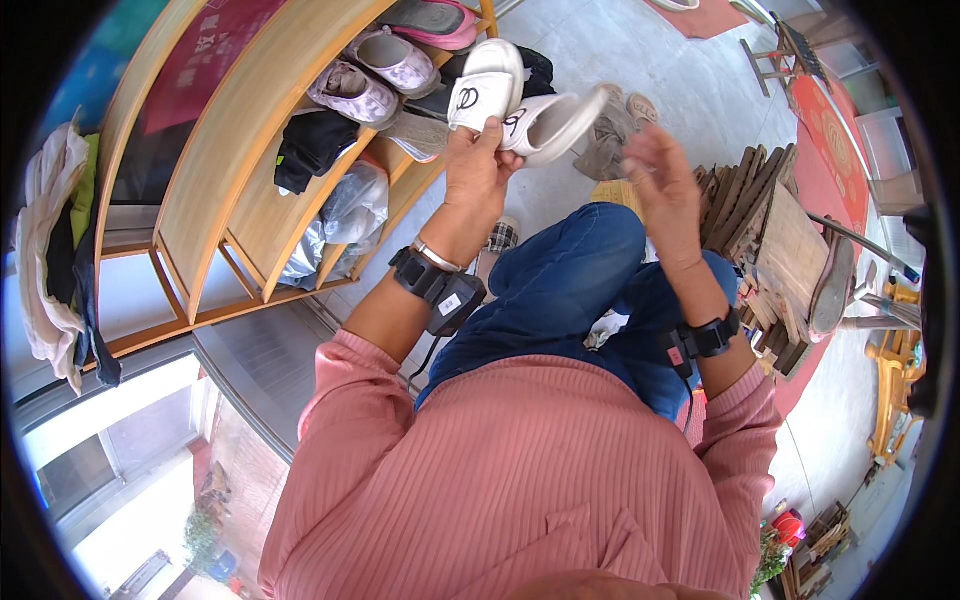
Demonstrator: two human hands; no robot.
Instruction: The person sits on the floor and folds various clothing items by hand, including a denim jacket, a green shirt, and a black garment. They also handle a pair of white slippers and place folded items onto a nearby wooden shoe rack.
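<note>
My left hand grips a pair of white slide sandals by their straps, just in front of a wooden shoe rack. One slide lies nearly flat to the view; the other is tilted on its side, its sole towards the right. Both straps bear a dark looped emblem. Raised to the right of the slides, my right hand is blurred, its fingers apart and nothing seen in it. On the rack, beside the slides, stand pale patterned shoes, a pink shoe and a black cloth item.
Plastic bags fill part of the lower rack. Beige sandals and a grey cloth lie on the tiled floor ahead. Stacked wooden pieces stand close to my right arm, with a folding stool farther off. Clothes hang at the rack's left end.
</note>
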